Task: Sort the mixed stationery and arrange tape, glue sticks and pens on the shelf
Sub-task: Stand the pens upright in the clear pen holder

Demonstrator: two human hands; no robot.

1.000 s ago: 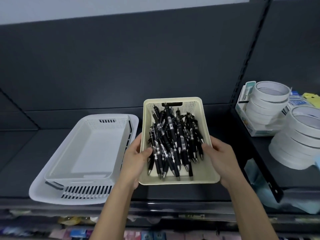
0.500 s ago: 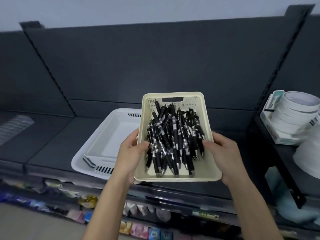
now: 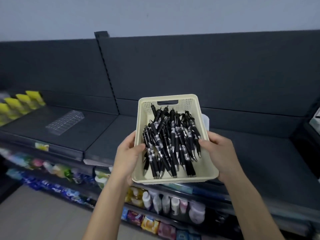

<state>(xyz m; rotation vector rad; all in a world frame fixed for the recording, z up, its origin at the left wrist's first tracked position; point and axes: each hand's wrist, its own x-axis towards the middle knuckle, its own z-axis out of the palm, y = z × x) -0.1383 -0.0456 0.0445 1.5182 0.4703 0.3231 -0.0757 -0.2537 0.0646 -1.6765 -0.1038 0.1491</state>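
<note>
The left hand [image 3: 129,158] and right hand [image 3: 220,153] grip a cream plastic basket [image 3: 173,179] of black pens [image 3: 171,142]; fingers curl hidden beneath.

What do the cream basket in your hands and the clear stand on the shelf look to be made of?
Cream basket: likely moulded plastic, matte; perforated walls and a cut-out handle slot suggest it. Clear stand: probably acrylic or similar transparent plastic, glossy; the dark shelf shows through its stepped ridges.

Cream rectangular plastic basket [image 3: 173,177]: matt, perforated walls. Black plastic pens [image 3: 170,142]: glossy barrels, shiny metal tips. Dark grey shelf [image 3: 259,153]: matt. Clear plastic ridged tray [image 3: 65,122]: glossy.
</note>
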